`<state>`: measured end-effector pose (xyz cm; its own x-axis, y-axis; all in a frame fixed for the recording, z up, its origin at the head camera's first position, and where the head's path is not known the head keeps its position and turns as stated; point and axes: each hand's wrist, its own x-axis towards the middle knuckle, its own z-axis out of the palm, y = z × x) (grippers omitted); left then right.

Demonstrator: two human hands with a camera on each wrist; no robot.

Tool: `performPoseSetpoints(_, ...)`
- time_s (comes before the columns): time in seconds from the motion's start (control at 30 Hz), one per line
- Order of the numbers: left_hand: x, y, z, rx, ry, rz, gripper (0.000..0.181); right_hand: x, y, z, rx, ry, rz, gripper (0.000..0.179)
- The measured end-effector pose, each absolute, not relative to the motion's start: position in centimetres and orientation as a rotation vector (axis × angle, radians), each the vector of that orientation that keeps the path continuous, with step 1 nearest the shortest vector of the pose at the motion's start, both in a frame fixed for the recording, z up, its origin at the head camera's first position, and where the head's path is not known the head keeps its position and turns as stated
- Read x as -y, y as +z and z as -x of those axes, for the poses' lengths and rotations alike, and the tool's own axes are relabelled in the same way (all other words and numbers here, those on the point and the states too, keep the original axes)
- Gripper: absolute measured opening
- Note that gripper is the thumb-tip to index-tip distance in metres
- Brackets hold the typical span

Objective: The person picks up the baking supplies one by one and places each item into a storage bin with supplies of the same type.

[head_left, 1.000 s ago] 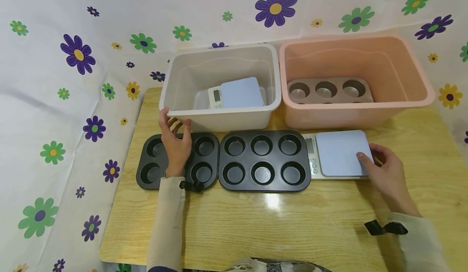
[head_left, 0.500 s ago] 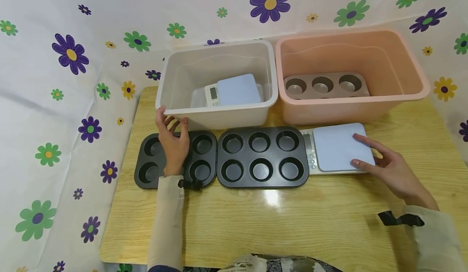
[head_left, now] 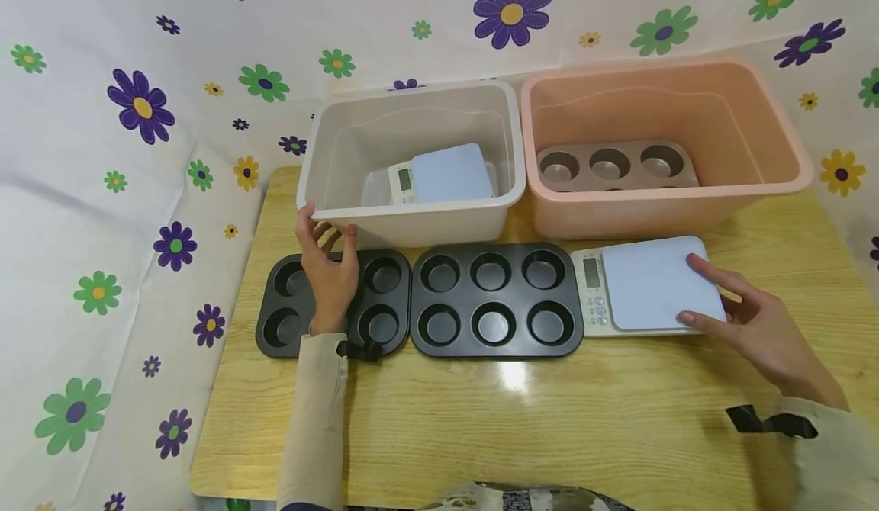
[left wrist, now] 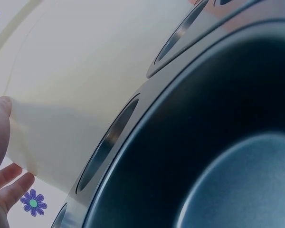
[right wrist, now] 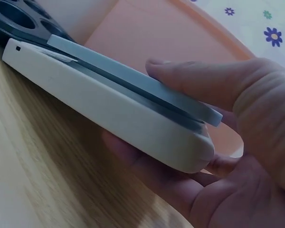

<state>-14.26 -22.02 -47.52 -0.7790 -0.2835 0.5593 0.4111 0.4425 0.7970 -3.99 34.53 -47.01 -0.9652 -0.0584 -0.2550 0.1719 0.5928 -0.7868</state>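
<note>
At the table's right side, my right hand [head_left: 762, 328] holds the right end of a kitchen scale [head_left: 661, 284] with a pale blue plate. In the right wrist view the scale [right wrist: 114, 104] is raised off the wood at that end, with one digit on top and fingers beneath. The display end lies next to the right black muffin tin [head_left: 494, 335]. My left hand [head_left: 331, 278] touches the front left corner of the white bin [head_left: 439, 225], above the left black muffin tin [head_left: 364, 305], and partly hides that tin. Another kitchen scale [head_left: 452, 173] lies inside the white bin.
A peach bin [head_left: 652, 217] stands to the right of the white one, with a brown muffin tin [head_left: 628, 149] inside. Both bins are near the flowered backdrop [head_left: 412, 8]. The wooden table [head_left: 481, 427] extends in front of the tins.
My right hand has shifted its hold and carried the scale slightly right, showing more of its button panel. My left hand stays at the white bin's corner.
</note>
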Motion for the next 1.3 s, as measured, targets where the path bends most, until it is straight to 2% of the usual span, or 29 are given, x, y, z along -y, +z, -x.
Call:
performPoseSetpoints(0.37,22.2,-47.7,14.7,2.044,-1.359,0.125,0.065,-35.7,-45.6,3.7,-2.579,-1.488,-0.09,0.082)
performPoseSetpoints(0.7,23.7,-50.8,15.6,2.058,-1.348,0.102,0.069,-35.2,-44.1,3.1,-2.6,-1.491,-0.034,0.083)
performPoseSetpoints(0.93,24.3,-51.0,15.4,2.072,-1.339,0.116,0.068,-34.9,-43.5,2.5,-2.27,-1.992,0.175,0.086)
performPoseSetpoints(1.3,24.1,-50.4,15.4,2.079,-1.33,0.134,0.069,-32.8,-41.6,2.6,-2.04,-2.309,0.4,0.082)
